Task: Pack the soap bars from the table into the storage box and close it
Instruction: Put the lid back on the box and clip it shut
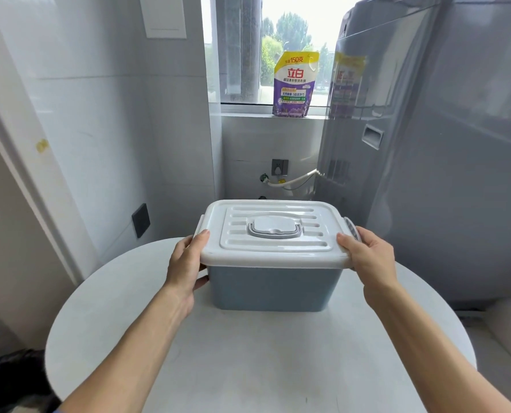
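Head view: round white desk (248,353) nearest. Left hand (188,263) and right hand (367,257) grip opposite ends of white lid (275,234), seated on blue storage box (275,287) at desk's far half. Detergent pouch (295,84) on windowsill beyond.

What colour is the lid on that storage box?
White, with a grey carry handle at its centre; the lid shows clearly in the head view.
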Tool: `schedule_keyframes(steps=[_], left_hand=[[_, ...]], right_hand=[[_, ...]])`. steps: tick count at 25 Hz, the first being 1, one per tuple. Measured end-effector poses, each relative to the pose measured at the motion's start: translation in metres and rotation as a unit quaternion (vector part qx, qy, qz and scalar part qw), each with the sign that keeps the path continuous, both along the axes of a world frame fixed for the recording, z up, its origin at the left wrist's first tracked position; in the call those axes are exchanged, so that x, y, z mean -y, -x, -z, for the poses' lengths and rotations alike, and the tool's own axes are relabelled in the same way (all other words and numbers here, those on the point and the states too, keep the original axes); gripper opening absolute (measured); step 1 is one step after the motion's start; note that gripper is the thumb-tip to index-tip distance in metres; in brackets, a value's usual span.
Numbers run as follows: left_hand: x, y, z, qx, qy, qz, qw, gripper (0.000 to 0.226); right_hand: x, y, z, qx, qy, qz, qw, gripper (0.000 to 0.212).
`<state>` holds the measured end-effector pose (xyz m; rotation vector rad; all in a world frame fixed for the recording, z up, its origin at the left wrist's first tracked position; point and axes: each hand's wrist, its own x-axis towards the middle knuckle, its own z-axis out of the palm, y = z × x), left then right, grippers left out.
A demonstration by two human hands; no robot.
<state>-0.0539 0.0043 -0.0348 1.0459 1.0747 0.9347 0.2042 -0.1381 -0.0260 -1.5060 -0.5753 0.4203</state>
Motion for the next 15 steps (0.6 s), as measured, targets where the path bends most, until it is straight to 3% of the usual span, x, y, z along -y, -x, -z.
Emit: schedule_keyframes(steps=[5, 9, 11, 15], left_hand=[[-0.0008, -0.0025, 0.0011, 0.024, -0.008, -0.003, 1.0, 0.045], [-0.001, -0.0031, 0.003, 0.032, -0.005, -0.012, 0.999, 0.05], [-0.0009, -0.0045, 0.0027, 0.032, -0.033, -0.048, 0.998, 0.055], [-0.0085, -0.0054, 0.0022, -0.106, -0.185, -0.134, 0.968, 0.064]], right_hand=[[-0.0022, -0.0028, -0.001, -0.033, -0.027, -0.006, 0.999, 0.019], [-0.0013, -0.0022, -0.0041, -0.032, -0.036, -0.024, 0.999, 0.04], [-0.0019, -0.0013, -0.0018, -0.037, -0.043, -0.024, 0.998, 0.037], [-0.0018, 0.0005, 0.0017, -0.047, -0.05, -0.016, 0.998, 0.03]])
